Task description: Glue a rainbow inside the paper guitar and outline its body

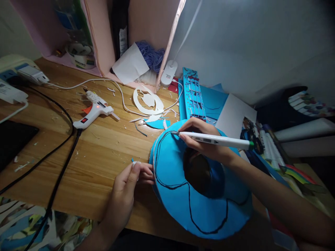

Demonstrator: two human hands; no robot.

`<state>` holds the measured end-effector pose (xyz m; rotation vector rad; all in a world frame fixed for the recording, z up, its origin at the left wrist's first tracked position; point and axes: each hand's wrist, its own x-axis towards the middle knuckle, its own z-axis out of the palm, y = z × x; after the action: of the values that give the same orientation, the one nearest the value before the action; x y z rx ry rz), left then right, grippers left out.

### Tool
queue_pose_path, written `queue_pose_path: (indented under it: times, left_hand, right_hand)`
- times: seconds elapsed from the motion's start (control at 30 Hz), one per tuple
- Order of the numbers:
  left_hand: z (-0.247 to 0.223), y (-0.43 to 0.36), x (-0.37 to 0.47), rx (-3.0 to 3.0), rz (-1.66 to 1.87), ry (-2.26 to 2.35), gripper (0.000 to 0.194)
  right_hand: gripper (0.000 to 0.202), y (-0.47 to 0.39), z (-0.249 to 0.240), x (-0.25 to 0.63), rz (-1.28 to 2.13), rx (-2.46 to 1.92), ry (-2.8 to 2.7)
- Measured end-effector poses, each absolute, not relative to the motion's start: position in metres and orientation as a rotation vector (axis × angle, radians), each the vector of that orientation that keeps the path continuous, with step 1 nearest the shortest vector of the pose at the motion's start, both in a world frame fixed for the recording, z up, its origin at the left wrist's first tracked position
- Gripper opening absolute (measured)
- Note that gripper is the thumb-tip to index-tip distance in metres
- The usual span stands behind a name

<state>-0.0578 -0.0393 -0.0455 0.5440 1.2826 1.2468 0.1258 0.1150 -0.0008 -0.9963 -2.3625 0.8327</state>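
A blue ring-shaped paper piece (172, 205) with a round hole in its middle is tilted at the table's front edge. Wavy black lines run over its face. My right hand (202, 137) grips a white marker (222, 140) with a green end, and its tip touches the ring near the upper left, on a black line. My left hand (128, 184) is at the ring's left rim, thumb up and fingers curled against or behind the edge. The rim hides those fingertips, so how firmly they hold it is unclear.
A white glue gun (92, 109) with a lit red light lies on the wooden table (112, 146). Black and white cables cross the left side. Paper cutouts (148, 101) and scraps lie behind the ring. Scissors (252, 136) and several markers (272, 150) are at right.
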Motion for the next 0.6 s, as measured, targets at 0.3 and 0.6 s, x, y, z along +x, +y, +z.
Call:
queue_pose_path:
  times: [0.3, 0.6]
  left_hand:
    - [-0.046, -0.041, -0.058, 0.545, 1.249, 1.294, 0.039]
    - [-0.05, -0.041, -0.059, 0.566, 1.246, 1.283, 0.036]
  right_hand:
    - [0.011, 0.118, -0.003, 0.137, 0.827, -1.008, -2.341]
    - [0.012, 0.115, -0.002, 0.148, 0.864, -1.066, -2.314]
